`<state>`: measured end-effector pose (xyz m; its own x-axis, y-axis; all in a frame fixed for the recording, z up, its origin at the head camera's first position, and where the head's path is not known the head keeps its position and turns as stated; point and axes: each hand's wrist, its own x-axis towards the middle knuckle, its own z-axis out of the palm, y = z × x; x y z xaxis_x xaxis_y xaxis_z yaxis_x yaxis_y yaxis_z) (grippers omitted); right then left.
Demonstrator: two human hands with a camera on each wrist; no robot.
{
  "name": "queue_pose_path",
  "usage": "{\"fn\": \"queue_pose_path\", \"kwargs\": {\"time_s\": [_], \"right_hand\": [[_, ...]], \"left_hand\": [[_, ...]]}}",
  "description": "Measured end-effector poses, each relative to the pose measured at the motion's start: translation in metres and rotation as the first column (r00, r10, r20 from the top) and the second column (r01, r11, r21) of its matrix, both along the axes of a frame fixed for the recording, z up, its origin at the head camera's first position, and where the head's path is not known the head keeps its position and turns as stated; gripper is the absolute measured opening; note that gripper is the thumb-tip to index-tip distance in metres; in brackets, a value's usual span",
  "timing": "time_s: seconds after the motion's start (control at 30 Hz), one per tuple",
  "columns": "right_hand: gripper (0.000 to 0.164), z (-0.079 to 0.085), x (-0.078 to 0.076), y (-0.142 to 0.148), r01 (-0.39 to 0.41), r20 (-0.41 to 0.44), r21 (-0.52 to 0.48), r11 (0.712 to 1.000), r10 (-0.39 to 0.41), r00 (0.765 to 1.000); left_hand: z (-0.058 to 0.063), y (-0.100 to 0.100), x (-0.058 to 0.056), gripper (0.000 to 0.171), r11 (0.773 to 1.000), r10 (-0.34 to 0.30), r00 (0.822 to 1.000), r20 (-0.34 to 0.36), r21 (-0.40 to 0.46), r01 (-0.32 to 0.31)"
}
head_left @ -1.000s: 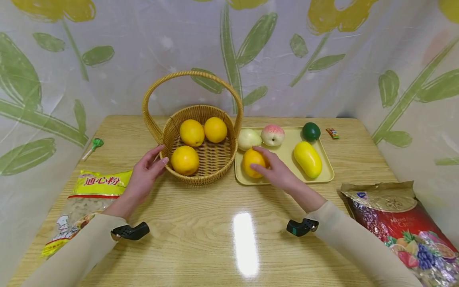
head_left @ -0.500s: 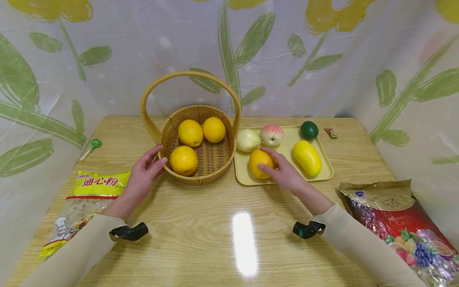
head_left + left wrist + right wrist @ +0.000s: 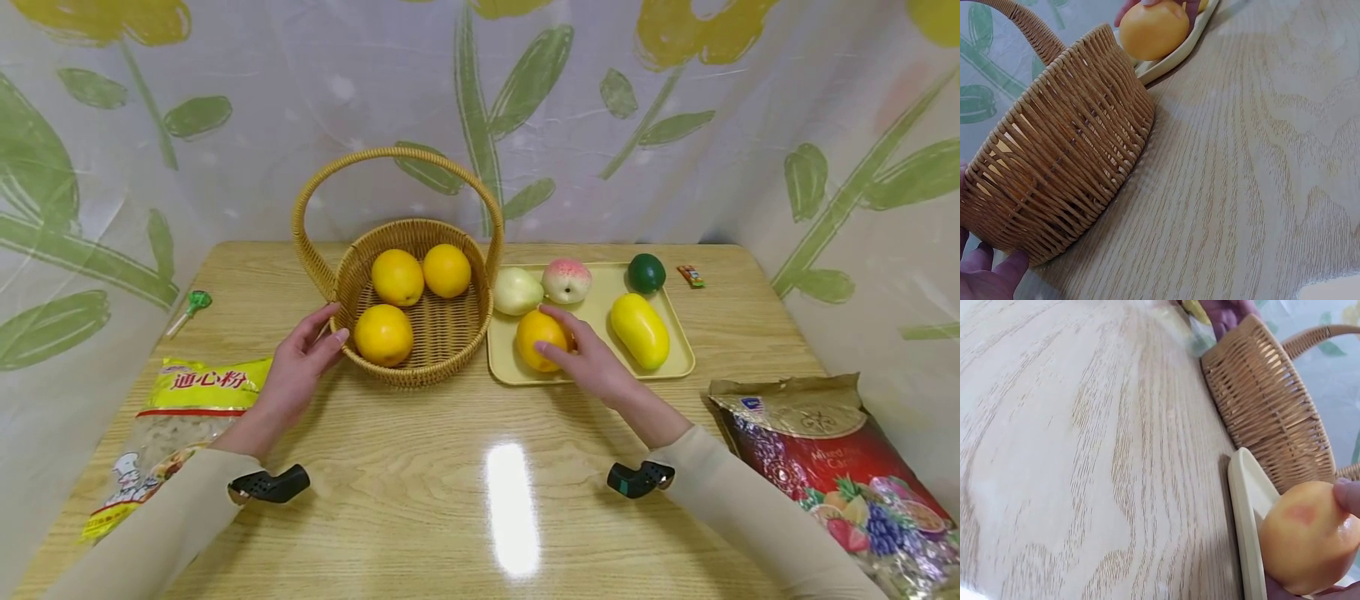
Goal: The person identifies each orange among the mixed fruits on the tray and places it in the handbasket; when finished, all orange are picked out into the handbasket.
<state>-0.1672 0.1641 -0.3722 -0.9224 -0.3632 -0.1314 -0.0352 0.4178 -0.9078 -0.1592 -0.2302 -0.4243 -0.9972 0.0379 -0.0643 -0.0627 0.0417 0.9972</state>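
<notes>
A wicker basket (image 3: 408,377) with a tall arched handle holds three oranges; one orange (image 3: 384,335) lies nearest its front left. My left hand (image 3: 298,367) rests against the outer left side of the basket, fingers and thumb spread on the weave. In my right hand (image 3: 592,358) is another orange (image 3: 536,342), gripped between thumb and fingers at the left part of a pale yellow tray (image 3: 592,333). Around it on the tray are a pale green pear (image 3: 517,291), a pink-white peach (image 3: 567,280), a yellow mango (image 3: 640,331) and a dark green fruit (image 3: 647,273).
A clear bag of pasta (image 3: 183,417) lies left of my left forearm, with a green lollipop (image 3: 197,302) behind it. To the right is a red-gold candy bag (image 3: 825,467). A small wrapped candy (image 3: 691,276) lies behind the tray. A flower-patterned curtain (image 3: 360,92) hangs behind the table.
The right hand and its orange have shifted slightly right on the tray, away from the pear. The left hand stays at the basket; the whole view has drifted slightly.
</notes>
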Motion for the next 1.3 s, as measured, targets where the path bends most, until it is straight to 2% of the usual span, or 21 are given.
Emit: {"fn": "queue_pose_path", "kwargs": {"time_s": [0.4,0.63,0.77,0.93,1.0,1.13,1.3], "right_hand": [[0.058,-0.001,-0.002,-0.001,0.000,0.013,0.011,1.000,0.000,1.000],[0.061,-0.033,-0.017,0.006,0.044,0.017,0.013,0.999,-0.045,0.999],[0.059,-0.037,-0.018,0.006,0.064,-0.005,0.053,0.997,-0.064,0.998],[0.057,-0.034,-0.019,0.004,0.019,-0.060,0.057,0.998,-0.015,0.998],[0.057,-0.031,-0.018,0.003,0.013,-0.057,0.050,0.999,-0.010,0.998],[0.059,-0.021,-0.017,0.002,0.041,-0.002,0.029,0.999,-0.041,0.999],[0.062,0.003,-0.016,0.002,0.082,0.093,-0.055,0.995,-0.076,0.993]], "left_hand": [[-0.001,0.000,0.000,0.064,1.000,-0.001,1.000,-0.002,-0.007,0.001],[-0.001,0.001,0.000,0.065,1.000,-0.002,1.000,-0.007,-0.009,0.002],[-0.001,0.001,0.001,0.065,1.000,-0.007,1.000,0.000,-0.024,0.007],[0.001,0.001,0.001,0.065,0.999,-0.008,1.000,0.003,-0.044,0.008],[0.001,0.001,0.001,0.064,0.999,-0.006,1.000,0.001,-0.044,0.006],[0.001,0.001,0.001,0.064,0.999,-0.003,1.000,-0.001,-0.053,0.003],[0.001,0.000,0.000,0.065,0.999,0.002,1.000,0.003,-0.050,-0.002]]}}
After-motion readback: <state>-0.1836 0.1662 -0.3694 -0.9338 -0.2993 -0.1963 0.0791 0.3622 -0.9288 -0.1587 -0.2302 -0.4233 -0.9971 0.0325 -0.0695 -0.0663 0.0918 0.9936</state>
